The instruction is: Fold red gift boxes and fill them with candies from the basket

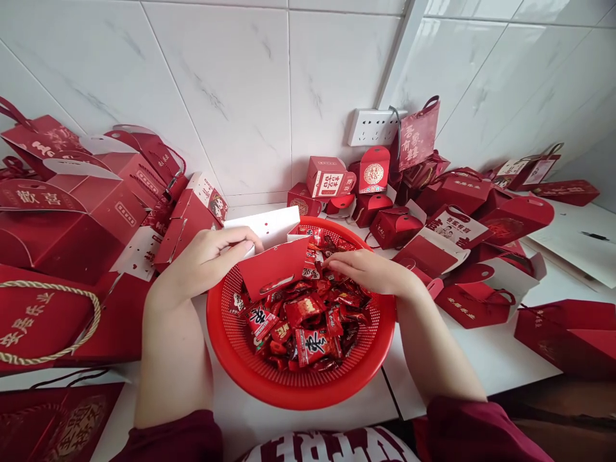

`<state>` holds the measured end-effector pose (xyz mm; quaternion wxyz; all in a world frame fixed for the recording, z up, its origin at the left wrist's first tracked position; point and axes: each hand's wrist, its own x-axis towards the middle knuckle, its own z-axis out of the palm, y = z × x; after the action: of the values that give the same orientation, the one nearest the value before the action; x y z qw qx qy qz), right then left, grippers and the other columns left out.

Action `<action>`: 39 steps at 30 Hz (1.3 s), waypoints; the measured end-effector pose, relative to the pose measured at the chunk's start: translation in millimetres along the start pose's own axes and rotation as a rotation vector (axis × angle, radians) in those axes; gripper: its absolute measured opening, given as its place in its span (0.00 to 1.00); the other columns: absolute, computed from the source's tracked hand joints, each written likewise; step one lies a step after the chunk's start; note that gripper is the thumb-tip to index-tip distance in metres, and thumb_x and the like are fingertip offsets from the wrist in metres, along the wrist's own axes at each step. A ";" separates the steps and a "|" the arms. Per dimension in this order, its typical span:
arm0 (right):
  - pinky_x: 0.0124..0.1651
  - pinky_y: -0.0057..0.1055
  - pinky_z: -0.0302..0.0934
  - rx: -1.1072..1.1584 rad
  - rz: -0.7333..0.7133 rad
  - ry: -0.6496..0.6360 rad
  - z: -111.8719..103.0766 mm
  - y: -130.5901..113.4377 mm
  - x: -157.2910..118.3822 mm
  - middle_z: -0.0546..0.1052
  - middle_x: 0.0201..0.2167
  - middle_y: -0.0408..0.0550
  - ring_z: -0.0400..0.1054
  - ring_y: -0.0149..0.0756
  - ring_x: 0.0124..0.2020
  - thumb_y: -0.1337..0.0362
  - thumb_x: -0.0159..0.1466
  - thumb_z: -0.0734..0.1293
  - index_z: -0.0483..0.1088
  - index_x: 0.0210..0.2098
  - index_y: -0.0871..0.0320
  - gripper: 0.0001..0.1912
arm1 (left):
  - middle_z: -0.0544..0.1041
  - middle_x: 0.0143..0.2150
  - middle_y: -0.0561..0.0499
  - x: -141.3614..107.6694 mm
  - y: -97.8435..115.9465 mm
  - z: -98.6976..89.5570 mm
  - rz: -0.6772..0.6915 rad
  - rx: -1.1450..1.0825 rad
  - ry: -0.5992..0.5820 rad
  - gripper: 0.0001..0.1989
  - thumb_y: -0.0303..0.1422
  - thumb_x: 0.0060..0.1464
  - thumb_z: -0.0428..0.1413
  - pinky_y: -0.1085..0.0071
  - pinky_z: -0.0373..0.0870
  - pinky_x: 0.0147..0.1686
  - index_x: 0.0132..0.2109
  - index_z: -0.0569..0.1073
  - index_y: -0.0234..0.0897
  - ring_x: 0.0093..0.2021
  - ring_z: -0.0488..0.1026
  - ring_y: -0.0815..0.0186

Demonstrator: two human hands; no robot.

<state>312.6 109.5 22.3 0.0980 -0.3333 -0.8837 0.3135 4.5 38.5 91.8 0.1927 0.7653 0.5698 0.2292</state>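
A red perforated plastic basket (pixel 308 399) holds a heap of wrapped candies (pixel 305 314) in red packets. My left hand (pixel 216 256) is closed on the side of an open gift box (pixel 274 269), red with a white flap, tilted over the basket's far left. From the right, my right hand (pixel 368 268) reaches into the basket with its fingers together, bent down. Its fingertips are at a red and white candy packet (pixel 312 264) beside the box's opening; the undersides of these fingers are hidden.
Red gift boxes crowd the left, among them one with a rope handle (pixel 96 314). More small boxes (pixel 332 176) stand at the back and right. A white power strip (pixel 373 127) is on the tiled wall. A pen (pixel 595 236) lies on white sheets at far right.
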 end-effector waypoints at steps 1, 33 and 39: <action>0.50 0.41 0.65 -0.096 0.058 -0.060 3.8 6.3 5.0 0.79 0.44 0.52 0.72 0.44 0.45 0.60 0.72 0.55 0.76 0.44 0.56 0.18 | 0.79 0.37 0.53 0.6 -0.3 0.8 0.006 -0.002 0.010 0.16 0.40 0.65 0.47 0.72 0.65 0.31 0.42 0.78 0.42 0.35 0.73 0.65; 0.54 0.44 0.64 0.035 -0.019 -0.177 10.6 32.3 22.8 0.78 0.41 0.48 0.71 0.44 0.45 0.65 0.64 0.64 0.79 0.38 0.54 0.11 | 0.80 0.34 0.52 2.7 11.3 6.1 0.043 0.005 0.049 0.18 0.39 0.62 0.47 0.70 0.68 0.31 0.47 0.80 0.44 0.34 0.74 0.62; 0.37 0.35 0.65 0.130 0.084 -0.082 6.6 22.5 19.1 0.77 0.32 0.45 0.70 0.36 0.33 0.61 0.61 0.69 0.74 0.34 0.57 0.05 | 0.81 0.40 0.53 1.7 9.7 5.6 0.025 0.004 0.018 0.17 0.39 0.65 0.46 0.71 0.67 0.33 0.48 0.79 0.44 0.37 0.75 0.64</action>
<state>307.4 131.7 2.5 0.0700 -0.3500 -0.8499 0.3876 15.7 37.3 92.9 0.1830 0.7708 0.5623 0.2372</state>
